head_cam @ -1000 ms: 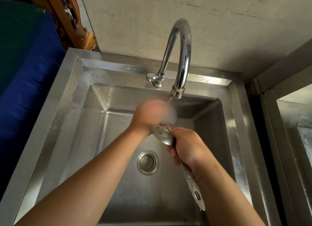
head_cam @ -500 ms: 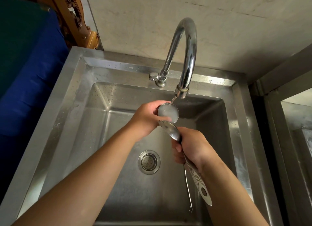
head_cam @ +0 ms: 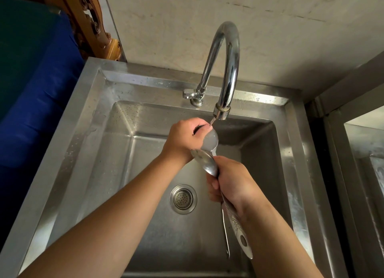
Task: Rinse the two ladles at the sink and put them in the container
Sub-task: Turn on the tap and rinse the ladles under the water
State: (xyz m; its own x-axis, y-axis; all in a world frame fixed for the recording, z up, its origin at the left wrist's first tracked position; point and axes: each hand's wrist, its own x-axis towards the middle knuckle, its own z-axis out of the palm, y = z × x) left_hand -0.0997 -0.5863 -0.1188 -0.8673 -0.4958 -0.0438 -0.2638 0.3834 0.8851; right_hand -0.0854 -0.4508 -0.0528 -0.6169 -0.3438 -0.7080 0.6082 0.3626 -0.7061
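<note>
Two steel ladles are held together over the steel sink [head_cam: 87,132]. My right hand [head_cam: 230,180] is shut around both handles; the wide patterned handle [head_cam: 239,232] and a thin handle [head_cam: 225,232] stick out below my wrist. The upper ladle bowl [head_cam: 211,141] sits under the thin stream from the tap [head_cam: 226,69] and holds water. My left hand [head_cam: 185,138] curls over that bowl's left rim, fingers rubbing it. The second ladle bowl [head_cam: 204,161] lies just below, facing up. No container is in view.
The drain strainer [head_cam: 182,198] sits in the basin floor below the hands. A tap lever [head_cam: 188,94] points left at the tap base. A blue surface [head_cam: 31,111] and carved wood [head_cam: 91,24] border the left; another steel unit [head_cam: 363,153] stands right.
My left hand has shifted around the upper bowl, from blurred rubbing to curling over its left rim. My right hand keeps its grip on both handles, almost still.
</note>
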